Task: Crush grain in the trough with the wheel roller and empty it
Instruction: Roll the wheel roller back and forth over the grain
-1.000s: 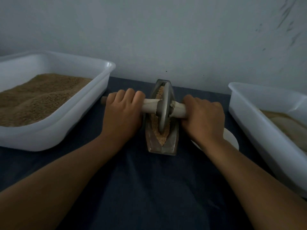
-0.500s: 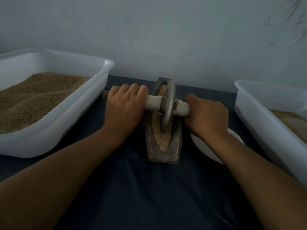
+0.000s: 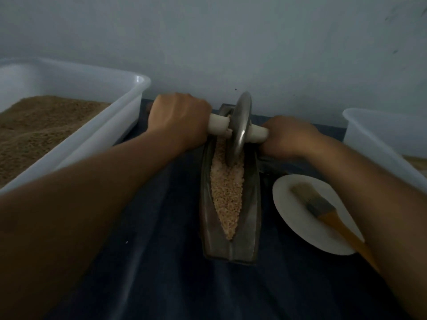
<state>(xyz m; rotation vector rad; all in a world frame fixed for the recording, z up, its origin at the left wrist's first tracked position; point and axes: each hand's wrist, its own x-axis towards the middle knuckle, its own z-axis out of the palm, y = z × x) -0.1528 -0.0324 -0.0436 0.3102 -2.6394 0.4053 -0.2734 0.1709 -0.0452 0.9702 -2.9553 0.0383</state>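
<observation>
The wheel roller [image 3: 239,130] stood on edge in the far part of the trough [image 3: 231,204], at about 12 o'clock from the trough's middle. Its metal disc was upright and leaned a little, and its lower rim sat in the grain [image 3: 227,192]. A pale axle handle passed through the disc from 9 o'clock to 3 o'clock. The left hand [image 3: 179,122] gripped the handle at the 9 o'clock side of the disc, fingers curled around it. The right hand [image 3: 287,137] gripped the handle at the 3 o'clock side, also with fingers wrapped around it. So the disc was between the two hands, just beside each of them.

The trough lay lengthwise on the dark cloth [image 3: 161,262], its pointed near end toward 6 o'clock. The crushed grain filled its groove from the disc down to this point.

At 9 o'clock from the trough stood a white tub [image 3: 129,107] that held brown grain. At 3 o'clock stood another white tub [image 3: 379,139], partly out of view. Near the trough, at about 4 o'clock, a white plate [image 3: 298,222] carried a brush [image 3: 323,207] with a yellow handle, which passed under the right forearm.
</observation>
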